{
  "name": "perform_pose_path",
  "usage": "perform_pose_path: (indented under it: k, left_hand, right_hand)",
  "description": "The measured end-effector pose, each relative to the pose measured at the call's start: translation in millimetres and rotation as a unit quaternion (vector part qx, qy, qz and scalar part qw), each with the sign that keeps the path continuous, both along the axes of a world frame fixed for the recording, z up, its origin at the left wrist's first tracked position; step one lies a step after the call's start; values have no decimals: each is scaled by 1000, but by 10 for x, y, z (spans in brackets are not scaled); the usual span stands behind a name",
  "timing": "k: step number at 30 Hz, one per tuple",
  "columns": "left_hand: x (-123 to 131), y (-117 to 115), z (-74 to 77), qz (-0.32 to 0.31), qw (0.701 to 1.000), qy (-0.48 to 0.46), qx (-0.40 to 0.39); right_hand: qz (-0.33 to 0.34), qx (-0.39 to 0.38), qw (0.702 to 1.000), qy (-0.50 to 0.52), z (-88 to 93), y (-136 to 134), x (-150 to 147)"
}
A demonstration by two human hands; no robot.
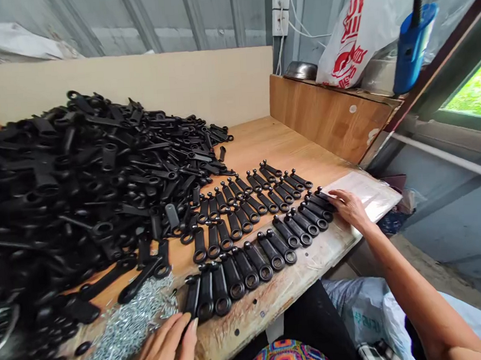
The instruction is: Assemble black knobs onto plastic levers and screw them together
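Light, stiff black plastic handles [233, 273] are being left in rows on a wooden bench [263, 146], best held by the stem. The right hand [350, 208] is being rested open against one; the left hand [163, 350] is being held open nearby.

Soft daylight comes through the window [473, 92] on my right, and the view outside looks slightly washed out. The plastic sheet [366, 194] beside my right hand [350, 208] throws a pale glare. Shadows stay faint across the wooden table [283, 145]. The wide lens bends the picture's edges, and the near left corner goes soft and blurred.
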State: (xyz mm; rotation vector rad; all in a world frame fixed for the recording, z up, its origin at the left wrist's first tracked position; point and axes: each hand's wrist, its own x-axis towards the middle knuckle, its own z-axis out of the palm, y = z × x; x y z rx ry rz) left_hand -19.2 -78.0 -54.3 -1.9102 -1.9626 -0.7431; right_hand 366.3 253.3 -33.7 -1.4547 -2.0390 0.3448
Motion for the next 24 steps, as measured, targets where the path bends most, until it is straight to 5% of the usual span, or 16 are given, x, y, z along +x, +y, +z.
perform_pose_path:
  k: [6, 14, 19, 24]
  left_hand:
    - [140, 163, 278, 52, 997, 54, -31]
    - [205, 190, 305, 45, 995, 5, -89]
    - [223, 188, 292, 61, 993, 17, -98]
    - [263, 194, 313, 78, 993, 17, -86]
  right_hand:
    - [17, 14, 998, -64, -150, 65, 29]
    - [45, 64, 993, -83, -113, 28, 9]
    - [34, 182, 982, -37, 76, -363, -202]
    - [188, 178, 966, -6, 316, -1048, -712]
